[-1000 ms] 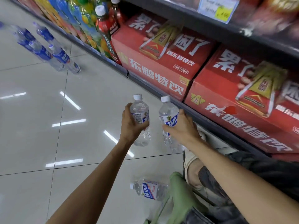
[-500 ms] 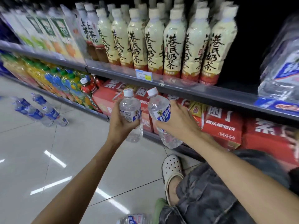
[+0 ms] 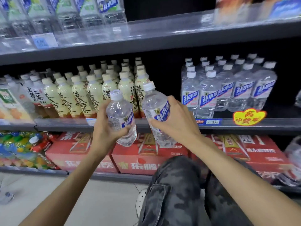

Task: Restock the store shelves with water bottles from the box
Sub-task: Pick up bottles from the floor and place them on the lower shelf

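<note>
My left hand (image 3: 104, 132) grips a clear water bottle (image 3: 121, 116) with a white cap and blue label, held in front of the middle shelf (image 3: 162, 126). Beside it, my right hand (image 3: 176, 121) grips a second identical water bottle (image 3: 154, 106), tilted left, its cap near the milk tea bottles. On the middle shelf to the right stand several matching water bottles (image 3: 228, 88) in rows. A dark gap (image 3: 167, 82) lies between those rows and the milk tea. The box is not in view.
Cream milk tea bottles (image 3: 91, 92) fill the middle shelf's left part. Red drink cartons (image 3: 146, 154) sit on the bottom shelf, colourful bottles (image 3: 21, 147) at left. The top shelf (image 3: 146, 33) carries clear bottles. My camouflage-trousered knee (image 3: 175, 185) is below; a bottle (image 3: 6, 195) lies on the floor.
Both hands have risen with their bottles from near the floor to the level of the middle shelf. The view has swung up and right, bringing the stocked water rows into sight.
</note>
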The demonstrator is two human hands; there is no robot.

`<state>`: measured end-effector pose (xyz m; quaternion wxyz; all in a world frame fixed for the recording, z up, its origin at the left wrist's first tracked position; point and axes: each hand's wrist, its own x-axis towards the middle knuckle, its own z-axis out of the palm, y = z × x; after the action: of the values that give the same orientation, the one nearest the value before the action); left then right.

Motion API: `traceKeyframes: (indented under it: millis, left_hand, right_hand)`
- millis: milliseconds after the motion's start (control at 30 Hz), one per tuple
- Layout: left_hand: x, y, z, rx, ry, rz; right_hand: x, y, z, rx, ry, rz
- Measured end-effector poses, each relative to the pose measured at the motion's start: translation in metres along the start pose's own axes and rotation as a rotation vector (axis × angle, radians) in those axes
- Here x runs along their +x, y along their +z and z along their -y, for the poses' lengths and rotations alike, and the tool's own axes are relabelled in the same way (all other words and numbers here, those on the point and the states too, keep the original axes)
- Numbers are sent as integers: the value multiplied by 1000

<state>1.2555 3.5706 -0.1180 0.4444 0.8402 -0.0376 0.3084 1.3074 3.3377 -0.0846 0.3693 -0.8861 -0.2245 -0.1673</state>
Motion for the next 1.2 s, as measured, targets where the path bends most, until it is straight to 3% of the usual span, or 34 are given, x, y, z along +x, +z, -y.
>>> traceKeyframes:
  millis: [233,567,800,1000,1200]
  left_hand:
    - [44,62,-53,-84,198,101]
    - [80,159,-111,-247,358,291]
    - [100,227,-149,-287,412,389]
    - [113,278,-169,-230,449,446]
    - [114,318,-167,-274,370,501]
  right_hand:
    - [-9,-72,-46,172,229,-175]
    - [-7,-155,-99,371,293,-432]
    - [4,-188,-138,423,255,-607]
    - [-2,-193,-175,438,261,-638]
    - [2,-185,-203,448,296,-675]
